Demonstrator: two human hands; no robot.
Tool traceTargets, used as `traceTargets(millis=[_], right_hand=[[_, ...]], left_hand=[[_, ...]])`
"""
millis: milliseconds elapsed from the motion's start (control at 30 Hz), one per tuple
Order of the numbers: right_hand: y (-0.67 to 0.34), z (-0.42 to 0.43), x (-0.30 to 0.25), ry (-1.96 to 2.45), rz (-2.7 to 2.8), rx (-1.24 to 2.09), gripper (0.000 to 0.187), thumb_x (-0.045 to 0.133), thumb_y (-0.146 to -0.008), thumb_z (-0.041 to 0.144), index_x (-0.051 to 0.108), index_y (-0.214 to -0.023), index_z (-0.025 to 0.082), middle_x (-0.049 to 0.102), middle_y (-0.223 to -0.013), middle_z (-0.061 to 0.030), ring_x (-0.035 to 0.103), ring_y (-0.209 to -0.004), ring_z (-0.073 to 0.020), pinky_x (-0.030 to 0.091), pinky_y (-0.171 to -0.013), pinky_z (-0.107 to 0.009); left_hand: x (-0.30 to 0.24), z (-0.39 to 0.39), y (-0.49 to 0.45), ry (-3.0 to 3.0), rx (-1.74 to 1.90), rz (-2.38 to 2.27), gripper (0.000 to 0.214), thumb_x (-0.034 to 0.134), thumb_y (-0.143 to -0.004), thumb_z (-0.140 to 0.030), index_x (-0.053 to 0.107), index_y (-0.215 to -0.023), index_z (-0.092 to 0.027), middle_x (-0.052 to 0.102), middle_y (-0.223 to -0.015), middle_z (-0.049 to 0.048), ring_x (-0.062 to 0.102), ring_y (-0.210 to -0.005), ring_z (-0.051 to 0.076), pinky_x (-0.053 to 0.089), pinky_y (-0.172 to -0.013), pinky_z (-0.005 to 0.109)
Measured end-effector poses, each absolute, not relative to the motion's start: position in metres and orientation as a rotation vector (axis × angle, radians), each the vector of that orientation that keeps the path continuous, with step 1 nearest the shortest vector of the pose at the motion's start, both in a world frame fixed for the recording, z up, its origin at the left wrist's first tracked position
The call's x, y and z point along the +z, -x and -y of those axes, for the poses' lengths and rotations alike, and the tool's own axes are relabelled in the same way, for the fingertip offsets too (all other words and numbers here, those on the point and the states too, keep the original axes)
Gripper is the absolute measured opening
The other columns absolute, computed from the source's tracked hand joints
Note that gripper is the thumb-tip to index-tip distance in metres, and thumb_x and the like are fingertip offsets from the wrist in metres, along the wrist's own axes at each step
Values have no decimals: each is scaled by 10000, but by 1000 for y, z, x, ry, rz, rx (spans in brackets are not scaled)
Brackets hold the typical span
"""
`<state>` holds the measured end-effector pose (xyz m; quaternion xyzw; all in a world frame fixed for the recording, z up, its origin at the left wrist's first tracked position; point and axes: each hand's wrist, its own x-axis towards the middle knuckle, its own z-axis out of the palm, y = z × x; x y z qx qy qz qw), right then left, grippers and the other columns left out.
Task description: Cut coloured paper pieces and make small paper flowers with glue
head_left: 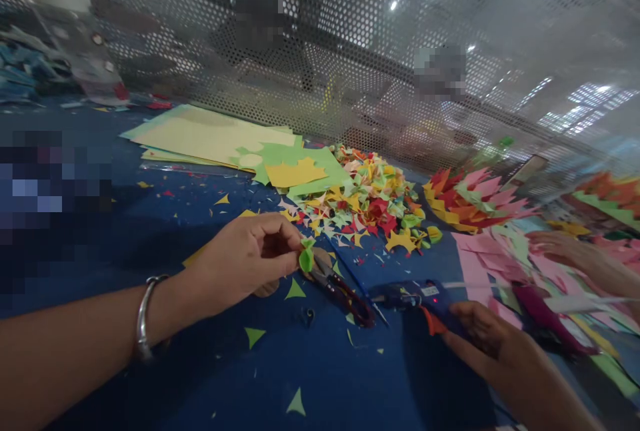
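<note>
I have the left hand closed to a pinch, thumb and fingertip on a small, curled green paper piece above the desk. The right hand is part-curled round the handle of a blue plastic glue gun with an orange trigger. Between them I see dark-red-handled scissors and a thin blue stick lying flat, near 3 pointed green scraps. Beyond sits a crumbly heap of star-edged paper bits, with smooth, flat paper sheets to its left and spiky layered paper flowers to its right. Another person's hand is over pink paper strips. A perforated panel stands behind
</note>
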<state>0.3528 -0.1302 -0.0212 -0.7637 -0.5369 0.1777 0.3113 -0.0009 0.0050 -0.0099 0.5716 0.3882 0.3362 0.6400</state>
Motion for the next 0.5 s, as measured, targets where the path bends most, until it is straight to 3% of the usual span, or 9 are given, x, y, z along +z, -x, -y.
traceTargets(millis=[100, 167, 233, 400, 500], right_hand=[[-344, 127, -5, 1826, 1226, 759, 281, 790, -742, 475, 719, -813, 213, 719, -835, -46, 649, -713, -197, 506, -604, -248], [-340, 127, 5, 1750, 1129, 934, 345, 828, -707, 506, 679, -651, 200, 675, -745, -46, 609, -655, -185, 485, -573, -247], [-335, 126, 11, 1659, 1070, 1094, 398, 858, -664, 534, 655, -611, 196, 610, -643, -33, 548, -589, -167, 461, -543, -250], [-323, 121, 2, 1167, 974, 1484, 371, 773, -766, 543, 682, -802, 185, 463, -623, 7, 361, -510, -103, 354, -462, -225], [-313, 115, -6, 1019, 891, 1606, 299, 728, -831, 475, 683, -843, 179, 418, -653, 15, 317, -526, -96, 357, -484, -226]], left_hand=[[-12, -5, 2, -1299, 773, -855, 229, 753, -722, -259, 538, -787, -212, 504, -637, -73, 402, -451, 57, 367, -415, 199], [-14, -6, 2, -1299, 783, -838, 213, 750, -726, -238, 548, -784, -204, 517, -658, -67, 399, -453, 52, 355, -410, 195], [-15, -5, 1, -1290, 806, -799, 196, 744, -727, -214, 555, -777, -194, 537, -696, -57, 387, -454, 40, 326, -405, 184], [-13, -3, -1, -1387, 891, -735, 115, 696, -714, -144, 590, -750, -172, 596, -821, -18, 458, -501, 34, 345, -419, 168], [-10, -1, -1, -1475, 917, -723, 65, 668, -724, -139, 614, -744, -168, 616, -833, -3, 523, -557, 55, 399, -458, 172]])
